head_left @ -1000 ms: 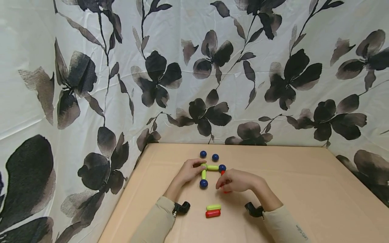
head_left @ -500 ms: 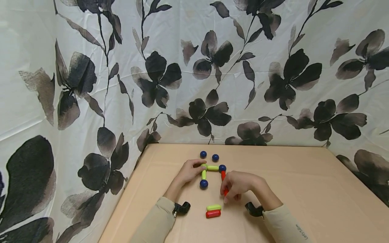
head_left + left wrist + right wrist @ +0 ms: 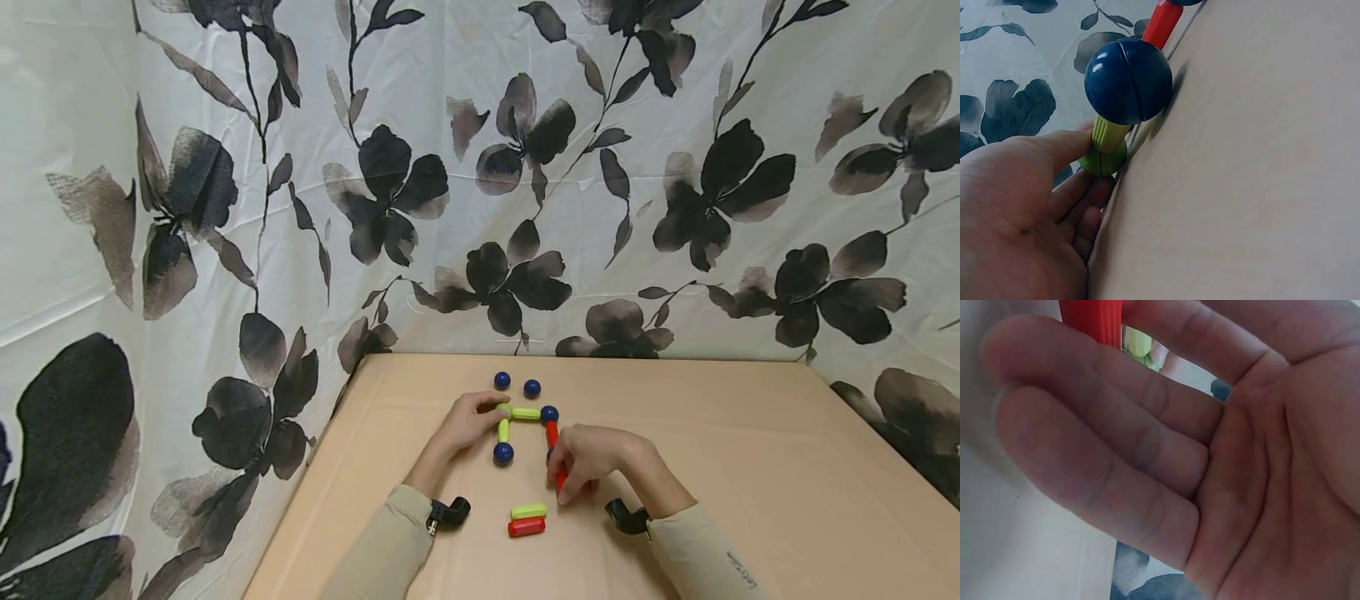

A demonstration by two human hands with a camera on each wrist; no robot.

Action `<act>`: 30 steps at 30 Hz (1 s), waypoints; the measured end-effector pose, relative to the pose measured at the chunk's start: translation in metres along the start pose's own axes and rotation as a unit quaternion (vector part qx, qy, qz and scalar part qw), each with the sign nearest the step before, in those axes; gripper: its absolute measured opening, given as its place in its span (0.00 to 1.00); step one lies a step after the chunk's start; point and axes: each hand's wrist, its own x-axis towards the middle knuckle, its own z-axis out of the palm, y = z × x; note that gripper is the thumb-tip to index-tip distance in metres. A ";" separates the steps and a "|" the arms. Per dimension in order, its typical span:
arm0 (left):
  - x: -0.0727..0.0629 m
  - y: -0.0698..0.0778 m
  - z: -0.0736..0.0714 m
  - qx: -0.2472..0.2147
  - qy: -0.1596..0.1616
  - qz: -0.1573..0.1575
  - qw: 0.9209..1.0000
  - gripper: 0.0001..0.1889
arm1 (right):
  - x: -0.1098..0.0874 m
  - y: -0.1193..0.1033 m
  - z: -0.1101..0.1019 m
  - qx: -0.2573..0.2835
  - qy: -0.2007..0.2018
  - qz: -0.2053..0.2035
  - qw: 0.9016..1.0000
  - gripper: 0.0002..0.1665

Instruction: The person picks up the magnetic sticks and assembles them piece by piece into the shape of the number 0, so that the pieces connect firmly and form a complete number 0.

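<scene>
On the tabletop lies a linked shape of magnetic rods and balls. My left hand (image 3: 467, 422) pinches the green ball (image 3: 1104, 161) at its corner between thumb and fingers. From that ball one yellow-green rod (image 3: 527, 414) runs right to a blue ball (image 3: 549, 413); another yellow-green rod (image 3: 503, 432) runs toward me to a second blue ball (image 3: 503, 453). A red rod (image 3: 552, 434) extends toward me from the right-hand blue ball. Past it, my right hand (image 3: 596, 458) pinches another red rod (image 3: 1092, 322), with a partly hidden blue ball at its far end.
Two loose blue balls, a left one (image 3: 502, 381) and a right one (image 3: 532, 388), lie behind the shape. Nearer me, a loose yellow-green rod (image 3: 528, 512) lies beside a loose red rod (image 3: 527, 527). A floral cloth (image 3: 420, 200) hangs behind the table (image 3: 712, 467).
My right hand has shifted slightly right and toward me, bringing the held red rod in line below the other red rod. My left hand has stayed on the green ball.
</scene>
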 end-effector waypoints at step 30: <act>0.001 0.000 -0.002 -0.019 -0.009 0.003 1.000 0.17 | 0.056 0.051 -0.025 0.109 0.289 -0.039 0.950 0.15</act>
